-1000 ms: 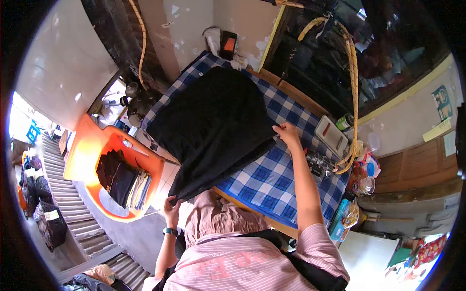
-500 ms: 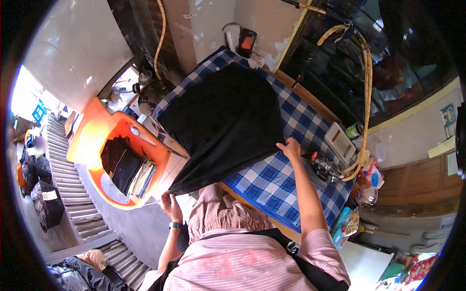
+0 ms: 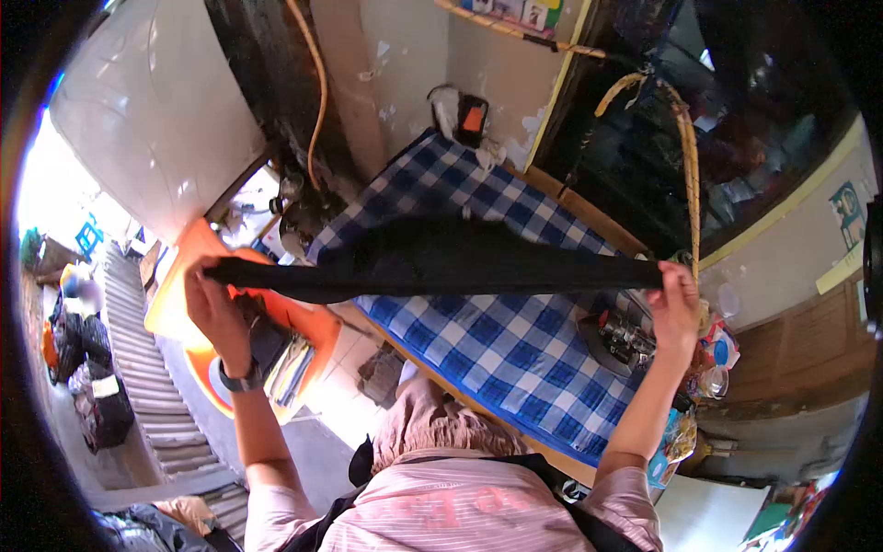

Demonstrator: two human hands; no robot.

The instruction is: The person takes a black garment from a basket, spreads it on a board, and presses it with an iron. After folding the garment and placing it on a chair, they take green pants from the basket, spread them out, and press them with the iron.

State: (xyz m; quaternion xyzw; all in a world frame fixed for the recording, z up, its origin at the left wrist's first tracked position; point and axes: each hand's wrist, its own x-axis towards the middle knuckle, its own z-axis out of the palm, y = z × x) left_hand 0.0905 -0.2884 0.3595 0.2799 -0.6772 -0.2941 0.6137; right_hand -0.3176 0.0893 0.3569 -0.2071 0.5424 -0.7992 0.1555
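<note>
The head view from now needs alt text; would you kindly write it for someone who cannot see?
A person's left hand and right hand hold a black cloth stretched between them over a blue-and-white checked fabric covering. To the left, an orange plastic chair holds a stack of dark and light cloth.

The person wears a pink shirt with fine pale stripes and darker pink lettering across the front, too distorted to read. Its 2 sleeves match: the left sleeve and the right sleeve are striped and leave the forearms bare. Black fabric edges both sides, its cut unclear. Below is a crinkled, dusty brownish-pink garment. 1 dark-banded watch circles the wrist behind the left hand.
</note>
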